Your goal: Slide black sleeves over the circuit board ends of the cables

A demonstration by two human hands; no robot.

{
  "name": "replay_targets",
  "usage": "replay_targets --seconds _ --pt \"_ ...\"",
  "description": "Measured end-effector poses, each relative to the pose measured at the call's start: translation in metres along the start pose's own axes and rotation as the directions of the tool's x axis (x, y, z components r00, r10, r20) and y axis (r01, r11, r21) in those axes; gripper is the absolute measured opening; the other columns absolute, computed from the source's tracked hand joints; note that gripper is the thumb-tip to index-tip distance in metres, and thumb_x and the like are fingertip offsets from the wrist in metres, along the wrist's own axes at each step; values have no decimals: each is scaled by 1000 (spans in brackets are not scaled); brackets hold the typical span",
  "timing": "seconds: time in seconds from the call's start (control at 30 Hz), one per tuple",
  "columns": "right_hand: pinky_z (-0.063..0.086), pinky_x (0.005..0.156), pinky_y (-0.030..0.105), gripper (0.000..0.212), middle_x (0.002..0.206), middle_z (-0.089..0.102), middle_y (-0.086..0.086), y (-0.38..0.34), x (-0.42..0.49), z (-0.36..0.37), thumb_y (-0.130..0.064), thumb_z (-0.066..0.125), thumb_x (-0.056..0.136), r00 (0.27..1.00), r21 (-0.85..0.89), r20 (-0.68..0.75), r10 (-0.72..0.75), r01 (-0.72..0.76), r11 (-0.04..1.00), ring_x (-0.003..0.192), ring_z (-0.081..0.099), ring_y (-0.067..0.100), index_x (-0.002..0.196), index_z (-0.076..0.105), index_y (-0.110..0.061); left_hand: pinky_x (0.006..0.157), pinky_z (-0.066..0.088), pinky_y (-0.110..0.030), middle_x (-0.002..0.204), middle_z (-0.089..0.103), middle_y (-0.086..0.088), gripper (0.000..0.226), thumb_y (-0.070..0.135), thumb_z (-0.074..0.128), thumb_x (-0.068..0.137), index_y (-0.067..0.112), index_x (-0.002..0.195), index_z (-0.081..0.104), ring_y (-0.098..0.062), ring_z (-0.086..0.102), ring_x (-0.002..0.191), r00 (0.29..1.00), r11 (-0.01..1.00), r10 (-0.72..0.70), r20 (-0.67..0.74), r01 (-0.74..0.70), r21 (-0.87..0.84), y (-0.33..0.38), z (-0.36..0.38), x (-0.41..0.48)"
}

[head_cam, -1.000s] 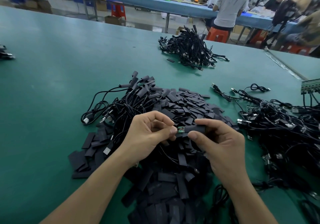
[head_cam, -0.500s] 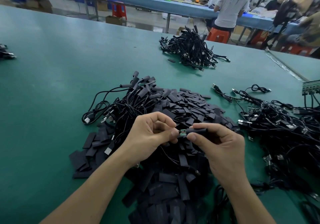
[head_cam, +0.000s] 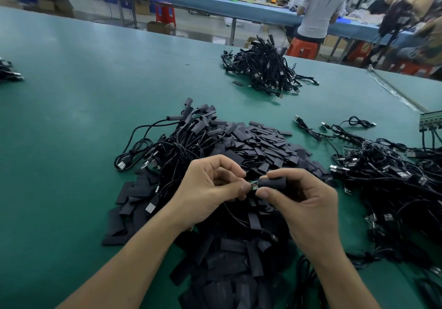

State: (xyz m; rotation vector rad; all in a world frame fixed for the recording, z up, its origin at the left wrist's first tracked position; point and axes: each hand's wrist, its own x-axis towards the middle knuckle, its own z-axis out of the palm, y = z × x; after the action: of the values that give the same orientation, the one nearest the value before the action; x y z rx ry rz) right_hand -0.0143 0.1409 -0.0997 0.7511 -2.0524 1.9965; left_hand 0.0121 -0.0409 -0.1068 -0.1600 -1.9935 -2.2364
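Left hand [head_cam: 210, 189] pinches circuit board [head_cam: 254, 185]; right hand [head_cam: 305, 204] pinches black sleeve [head_cam: 272, 183]. Sleeve likely light, soft, collapsible: grip near its mouth.

The table [head_cam: 83, 117] is covered with a green mat, matt and even. The loose black sleeves [head_cam: 260, 141] look like thin plastic or rubber, flat, dull, without shine; the black sleeve [head_cam: 272, 183] beside the circuit board [head_cam: 254, 185] is of the same material. The circuit board is green with small bright points. The cables [head_cam: 167, 146] have a smooth black plastic jacket with a weak gloss, and their USB plugs [head_cam: 121, 165] are bare silver metal that catches light. Farther back, the orange stool [head_cam: 302, 48] is glossy plastic, the boxes [head_cam: 157, 26] are plain brown cardboard, the floor [head_cam: 203, 31] is smooth and reflecting, and a person's grey T-shirt [head_cam: 320, 7] is cloth.
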Motion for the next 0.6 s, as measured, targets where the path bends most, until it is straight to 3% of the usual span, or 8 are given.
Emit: replay_targets --seconds 0.13,0.33,0.6 --pt "59 69 26 27 83 76 0 -2 -1 1 -13 85 65 998 -12 29 -62 62 998 76 73 19 88 73 -22 68 60 -29 70 72 -9 23 6 80 68 3 86 65 -21 70 63 999 999 2 45 1 -53 2 -2 -1" --pt "58 66 23 25 80 75 -1 0 -1 -1 -14 85 64 999 -55 16 -30 31 998 72 73 15 84 73 -22 68 59 -27 70 71 -13 19 7 79 70 5 84 65 -21 69 62 998 1000 -1 66 2 -14 1 -2 -1" --pt "58 67 22 24 81 76 4 3 2 -3 -19 85 60 998 71 44 49 -52 996 75 73 17 79 75 -30 65 59 -30 66 68 -7 19 6 79 69 9 83 67 -21 68 60 1000 996 -21 11 22 -86 3 -3 -1"
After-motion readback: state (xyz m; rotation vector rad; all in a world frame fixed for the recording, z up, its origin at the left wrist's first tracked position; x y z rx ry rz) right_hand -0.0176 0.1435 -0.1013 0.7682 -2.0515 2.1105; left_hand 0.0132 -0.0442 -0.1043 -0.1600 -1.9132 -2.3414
